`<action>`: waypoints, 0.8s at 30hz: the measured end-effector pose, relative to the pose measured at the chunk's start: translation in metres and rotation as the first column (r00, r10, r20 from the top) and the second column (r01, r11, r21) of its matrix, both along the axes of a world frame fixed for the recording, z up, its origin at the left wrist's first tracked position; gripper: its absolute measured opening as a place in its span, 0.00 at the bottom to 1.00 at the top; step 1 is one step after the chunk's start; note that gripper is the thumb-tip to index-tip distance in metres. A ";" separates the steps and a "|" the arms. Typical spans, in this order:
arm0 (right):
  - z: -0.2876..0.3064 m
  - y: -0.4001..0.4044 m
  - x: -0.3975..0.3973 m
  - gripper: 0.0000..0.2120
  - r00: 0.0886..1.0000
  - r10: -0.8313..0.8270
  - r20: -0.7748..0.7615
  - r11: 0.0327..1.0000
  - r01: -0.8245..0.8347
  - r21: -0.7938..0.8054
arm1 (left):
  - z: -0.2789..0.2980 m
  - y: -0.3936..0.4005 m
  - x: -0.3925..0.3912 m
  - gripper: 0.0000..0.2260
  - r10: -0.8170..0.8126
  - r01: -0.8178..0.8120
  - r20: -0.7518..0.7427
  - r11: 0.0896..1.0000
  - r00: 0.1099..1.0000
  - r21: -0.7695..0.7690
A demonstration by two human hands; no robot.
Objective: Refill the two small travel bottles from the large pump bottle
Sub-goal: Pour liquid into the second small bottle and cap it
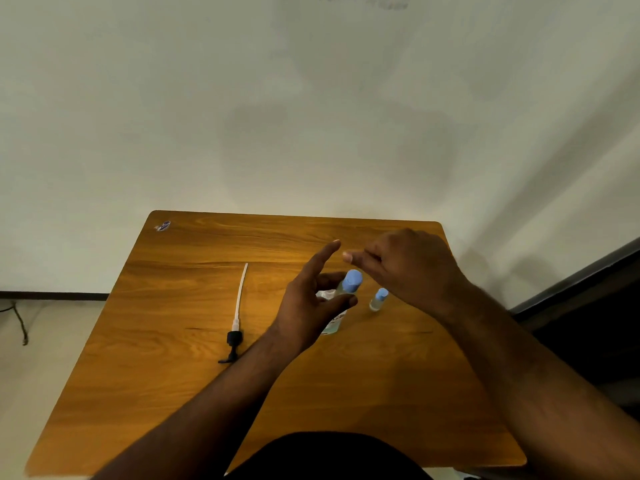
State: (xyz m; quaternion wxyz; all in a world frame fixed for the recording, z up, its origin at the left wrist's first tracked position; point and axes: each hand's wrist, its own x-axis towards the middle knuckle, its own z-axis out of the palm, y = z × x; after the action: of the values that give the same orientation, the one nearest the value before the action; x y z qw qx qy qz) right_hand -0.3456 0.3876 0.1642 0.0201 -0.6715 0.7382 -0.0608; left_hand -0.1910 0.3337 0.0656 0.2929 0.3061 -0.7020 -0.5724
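Note:
My left hand (308,303) grips a small clear travel bottle with a blue cap (350,281) between thumb and fingers, index finger stretched upward. Just below and behind that hand stands the large clear bottle (333,323), pump removed and mostly hidden by my palm. The second small travel bottle (378,299), also blue-capped, stands on the table just to the right. My right hand (408,268) hovers above both small bottles, fingers loosely curled and holding nothing. The black pump head with its long white tube (238,308) lies flat on the table to the left.
The wooden table (173,375) butts against a pale wall. A small sticker (162,225) sits at its far left corner. A dark surface (588,323) lies off the right side and a cable (19,320) hangs at far left.

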 end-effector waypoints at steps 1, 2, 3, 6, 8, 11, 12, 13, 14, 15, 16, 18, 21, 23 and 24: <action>0.001 0.000 -0.004 0.16 0.996 0.029 0.083 0.999 -0.030 0.019 | 0.000 -0.001 -0.001 0.37 -0.006 0.006 -0.004 1.000 1.000 -0.002; 0.002 0.000 -0.007 0.13 0.986 0.076 0.151 0.993 -0.089 0.080 | 0.000 -0.001 -0.001 0.38 -0.012 0.012 -0.005 1.000 1.000 -0.007; 0.002 -0.001 -0.008 0.15 0.974 0.119 0.192 0.978 -0.149 0.148 | -0.001 -0.001 -0.001 0.38 -0.015 0.015 -0.006 1.000 1.000 -0.011; -0.005 -0.002 -0.007 0.15 0.971 0.173 0.167 0.958 -0.205 0.200 | -0.003 -0.003 -0.004 0.39 -0.022 0.022 0.003 1.000 1.000 -0.021; -0.010 -0.002 -0.005 0.12 0.978 0.159 0.132 0.966 -0.182 0.182 | -0.004 -0.002 -0.006 0.41 -0.031 0.031 0.000 0.999 1.000 -0.014; -0.020 0.001 -0.003 0.11 0.983 0.151 0.101 0.972 -0.167 0.165 | -0.011 0.001 -0.010 0.41 -0.019 0.019 -0.045 1.000 0.999 0.007; -0.023 0.002 -0.003 0.11 0.984 0.147 0.096 0.976 -0.160 0.145 | -0.014 0.002 -0.012 0.40 -0.004 0.004 -0.060 1.000 0.998 0.009; -0.027 0.004 -0.003 0.11 0.987 0.135 0.089 0.982 -0.146 0.122 | -0.017 0.004 -0.016 0.39 0.015 -0.015 -0.072 1.000 0.997 0.010; -0.031 0.005 -0.003 0.11 0.989 0.121 0.090 0.987 -0.130 0.097 | -0.020 0.006 -0.019 0.38 0.039 -0.038 -0.082 0.999 0.996 0.016; -0.034 0.007 -0.003 0.11 0.990 0.102 0.094 0.991 -0.109 0.073 | -0.021 0.008 -0.023 0.37 0.065 -0.062 -0.089 0.998 0.994 0.031; -0.036 0.008 -0.004 0.11 0.992 0.079 0.100 0.995 -0.084 0.050 | -0.023 0.010 -0.027 0.36 0.084 -0.079 -0.102 0.995 0.991 0.057; -0.042 0.012 -0.008 0.10 0.994 0.023 0.110 1.000 -0.024 0.009 | -0.024 0.014 -0.036 0.33 0.093 -0.080 -0.119 0.991 0.989 0.110; -0.051 0.018 -0.017 0.11 0.982 -0.054 0.184 0.998 0.060 -0.026 | -0.026 0.016 -0.045 0.34 0.034 -0.029 -0.049 0.995 0.998 0.094; -0.060 0.025 -0.028 0.12 0.965 -0.092 0.247 0.995 0.097 -0.008 | -0.031 0.015 -0.050 0.37 -0.017 0.016 0.053 1.000 0.998 0.020; -0.065 0.028 -0.034 0.12 0.956 -0.110 0.273 0.993 0.114 0.001 | -0.036 0.016 -0.051 0.39 -0.030 0.031 0.110 0.999 0.993 -0.010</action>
State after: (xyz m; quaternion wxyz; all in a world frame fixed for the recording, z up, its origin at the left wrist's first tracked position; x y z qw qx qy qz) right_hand -0.3796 0.4154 0.0987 0.1130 -0.6139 0.7649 -0.1588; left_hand -0.2424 0.3493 0.0298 0.2468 0.3246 -0.7250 -0.5551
